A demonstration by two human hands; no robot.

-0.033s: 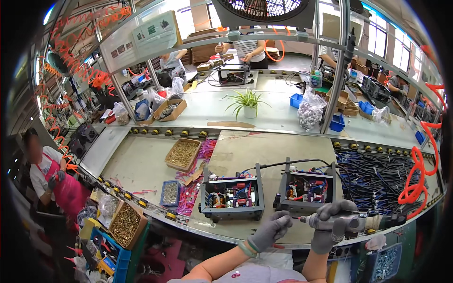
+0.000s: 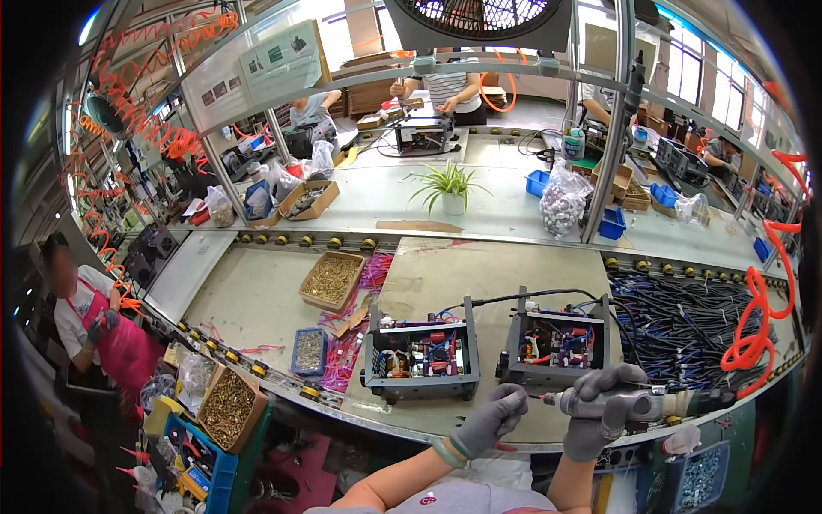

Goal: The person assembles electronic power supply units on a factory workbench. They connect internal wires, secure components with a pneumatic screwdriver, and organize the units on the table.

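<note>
Left hand (image 2: 492, 421): gloved, fingers curled and tips drawn together just beside the driver's nose; whether they pinch a small part cannot be told.
Right hand (image 2: 591, 437): gloved, closed around the power driver (image 2: 638, 404), fingers over its top.
Driver pose: roughly level, nose toward 9 o'clock, tail toward 3 o'clock.
Driver-tip work: judged the step in hand; best done with the barrel steady, the nose in line with the left fingertips, and the drive idle while they are so near.
Right-hand chassis (image 2: 548, 374): open, on the tabletop (image 2: 497, 265), at 11 o'clock from the right hand; the driver's nose should swing clear of its exposed components.
Left-hand chassis (image 2: 419, 385): likewise open, at 10 o'clock from the left hand.
Red hose (image 2: 752, 343): toward 2 o'clock from the driver; its coils are best clear of the cable bundle (image 2: 685, 325) nearby.
Hidden: the right palm and any trigger, behind glove and barrel; the lower interiors of both chassis.
Cut off: the forearms, by the lower edge at 6 o'clock.
Indistinct: a reddish speck at the driver's nose, either bit or fastener.
</note>
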